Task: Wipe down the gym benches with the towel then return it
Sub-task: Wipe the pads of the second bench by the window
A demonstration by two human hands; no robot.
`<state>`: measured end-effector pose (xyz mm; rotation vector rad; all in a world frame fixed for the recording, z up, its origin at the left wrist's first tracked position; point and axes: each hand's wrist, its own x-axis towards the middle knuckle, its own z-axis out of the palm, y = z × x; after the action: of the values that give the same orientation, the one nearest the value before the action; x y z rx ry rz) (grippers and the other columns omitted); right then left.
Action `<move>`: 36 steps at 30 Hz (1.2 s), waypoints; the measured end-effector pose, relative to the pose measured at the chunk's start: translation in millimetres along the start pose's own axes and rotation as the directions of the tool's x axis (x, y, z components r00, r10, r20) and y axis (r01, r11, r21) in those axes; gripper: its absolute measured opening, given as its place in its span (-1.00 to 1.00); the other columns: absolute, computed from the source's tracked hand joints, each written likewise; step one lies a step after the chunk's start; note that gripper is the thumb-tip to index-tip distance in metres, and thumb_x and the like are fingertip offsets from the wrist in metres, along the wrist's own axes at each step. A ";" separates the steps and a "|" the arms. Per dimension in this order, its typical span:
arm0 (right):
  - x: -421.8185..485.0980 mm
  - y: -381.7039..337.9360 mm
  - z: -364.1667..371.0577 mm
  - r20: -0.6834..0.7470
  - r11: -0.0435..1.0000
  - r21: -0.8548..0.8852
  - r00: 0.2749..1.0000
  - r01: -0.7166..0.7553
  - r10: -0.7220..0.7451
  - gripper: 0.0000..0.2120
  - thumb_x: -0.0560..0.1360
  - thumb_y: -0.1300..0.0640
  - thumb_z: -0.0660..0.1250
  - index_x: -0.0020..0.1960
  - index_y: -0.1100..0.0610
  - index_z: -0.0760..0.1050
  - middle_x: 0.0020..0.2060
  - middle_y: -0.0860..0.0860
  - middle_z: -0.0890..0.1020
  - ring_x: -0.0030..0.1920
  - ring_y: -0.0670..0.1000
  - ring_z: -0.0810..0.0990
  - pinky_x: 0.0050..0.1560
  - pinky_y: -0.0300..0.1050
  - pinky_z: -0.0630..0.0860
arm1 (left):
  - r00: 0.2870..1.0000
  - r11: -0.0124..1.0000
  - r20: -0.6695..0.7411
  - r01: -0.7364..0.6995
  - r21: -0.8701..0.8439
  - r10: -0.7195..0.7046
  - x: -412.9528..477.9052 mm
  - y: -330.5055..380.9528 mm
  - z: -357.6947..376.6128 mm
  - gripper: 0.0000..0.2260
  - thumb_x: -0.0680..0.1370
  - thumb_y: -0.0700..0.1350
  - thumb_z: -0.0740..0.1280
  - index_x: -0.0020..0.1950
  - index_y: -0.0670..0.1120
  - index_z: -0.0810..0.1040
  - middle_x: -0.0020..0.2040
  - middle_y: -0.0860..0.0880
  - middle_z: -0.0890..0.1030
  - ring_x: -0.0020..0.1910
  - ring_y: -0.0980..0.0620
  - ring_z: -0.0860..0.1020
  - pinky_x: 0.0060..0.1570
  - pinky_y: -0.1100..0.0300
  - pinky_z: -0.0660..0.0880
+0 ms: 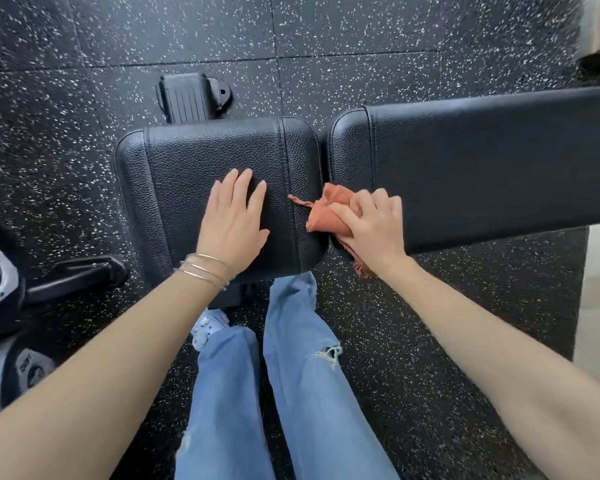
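Orange towel (pixel 326 211) bunched at the gap between seat pad (pixel 219 150) and back pad (pixel 499 161), right hand (pixel 374 226) clenched around it; left hand (pixel 234 216) flat, fingers spread, on seat pad surface left of towel

Back pad (pixel 499 161) cropped at right edge

Under the left hand (pixel 234 221) the seat pad (pixel 194 168) is black with a fine pebbled grain. The towel (pixel 326 213) bunched in the right hand (pixel 373 225) is rust orange. Beyond that hand, the long back pad (pixel 499 161) is smooth black. Thin bangles (pixel 205 270), seemingly silver, ring the left wrist. Below both hands, the floor (pixel 395 323) is black flecked with white, and the jeans (pixel 298 375) are light blue.
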<state>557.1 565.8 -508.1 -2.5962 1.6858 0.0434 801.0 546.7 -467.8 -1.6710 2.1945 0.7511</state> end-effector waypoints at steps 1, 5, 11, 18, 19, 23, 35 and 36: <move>9.5 8.5 -1.3 -0.006 0.998 -0.023 0.998 0.065 -0.065 -0.69 0.30 -0.06 0.47 0.00 -0.02 0.55 -0.21 0.08 0.49 -0.15 0.09 0.27 -0.22 -0.02 0.31 | 1.000 1.000 -0.001 0.001 0.001 -0.001 1.5 2.1 1.1 -0.34 0.51 -0.01 0.35 0.51 -0.20 0.17 0.51 -0.27 0.15 0.51 -0.26 0.08 0.50 -0.13 0.02; 63.1 19.9 -2.1 -0.048 0.994 -0.073 0.996 -0.076 0.073 -0.71 0.31 -0.08 0.42 0.00 -0.03 0.52 -0.18 0.09 0.50 -0.12 0.11 0.35 -0.21 -0.02 0.30 | 0.999 0.999 -0.014 0.041 0.009 -0.040 6.1 10.6 4.7 -0.33 0.47 -0.02 0.40 0.46 -0.27 0.23 0.46 -0.34 0.21 0.48 -0.32 0.14 0.49 -0.15 0.08; 48.2 -14.2 -5.0 0.066 0.955 0.040 0.954 -0.294 0.291 -0.62 0.25 -0.07 0.50 0.00 0.02 0.51 -0.16 0.12 0.50 -0.11 0.14 0.37 -0.23 0.03 0.37 | 0.999 0.998 0.002 0.037 0.055 -0.037 3.2 11.6 1.7 -0.32 0.48 -0.01 0.38 0.49 -0.22 0.19 0.49 -0.30 0.18 0.49 -0.28 0.13 0.48 -0.14 0.08; 1.8 -23.9 -36.1 0.317 0.987 0.021 0.938 -0.157 0.142 -0.67 0.34 -0.06 0.47 0.02 0.07 0.54 -0.08 0.15 0.51 -0.06 0.22 0.46 -0.20 0.06 0.38 | 0.999 0.996 -0.007 0.035 0.087 -0.035 -34.8 8.3 -7.7 -0.36 0.47 -0.02 0.40 0.46 -0.19 0.26 0.46 -0.26 0.25 0.47 -0.26 0.18 0.45 -0.15 0.12; -2.1 -26.0 -45.1 0.337 0.989 0.026 0.933 -0.147 0.129 -0.69 0.38 -0.06 0.44 0.05 0.06 0.53 -0.04 0.15 0.51 -0.01 0.22 0.45 -0.16 0.08 0.37 | 0.999 0.996 -0.015 0.043 0.083 -0.042 -45.1 8.6 -9.2 -0.36 0.46 -0.02 0.40 0.46 -0.19 0.27 0.46 -0.27 0.26 0.46 -0.26 0.19 0.45 -0.15 0.13; -19.0 -40.7 -93.0 0.333 0.986 0.075 0.936 -0.148 0.115 -0.68 0.43 -0.04 0.39 0.12 0.06 0.51 0.04 0.15 0.48 0.07 0.22 0.40 -0.07 0.12 0.36 | 0.998 0.994 -0.031 0.060 0.092 -0.057 -90.7 14.6 -24.4 -0.34 0.46 0.02 0.39 0.48 -0.17 0.24 0.45 -0.24 0.28 0.45 -0.24 0.21 0.44 -0.14 0.14; -30.8 -91.5 -295.3 0.191 0.997 0.028 0.978 0.077 -0.081 -0.56 0.44 -0.08 0.36 0.28 -0.01 0.40 0.18 0.12 0.41 0.20 0.17 0.34 0.08 0.12 0.33 | 0.937 0.983 -0.301 0.185 -0.005 -0.178 -249.0 50.6 -145.8 -0.47 0.46 0.09 0.35 0.36 -0.11 0.43 0.29 -0.15 0.47 0.26 -0.19 0.43 0.21 -0.05 0.37; -30.6 -96.2 -314.1 0.178 0.994 0.014 0.978 0.106 -0.107 -0.56 0.44 -0.09 0.36 0.27 0.00 0.40 0.19 0.12 0.41 0.21 0.17 0.33 0.10 0.13 0.33 | 0.923 0.979 -0.333 0.202 -0.006 -0.192 -264.0 52.4 -156.3 -0.48 0.44 0.09 0.36 0.33 -0.11 0.45 0.27 -0.16 0.49 0.24 -0.20 0.45 0.19 -0.05 0.38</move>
<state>632.0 616.0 -190.7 -2.5863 1.4843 0.2601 841.3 682.5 -190.6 -2.0942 2.1826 0.4054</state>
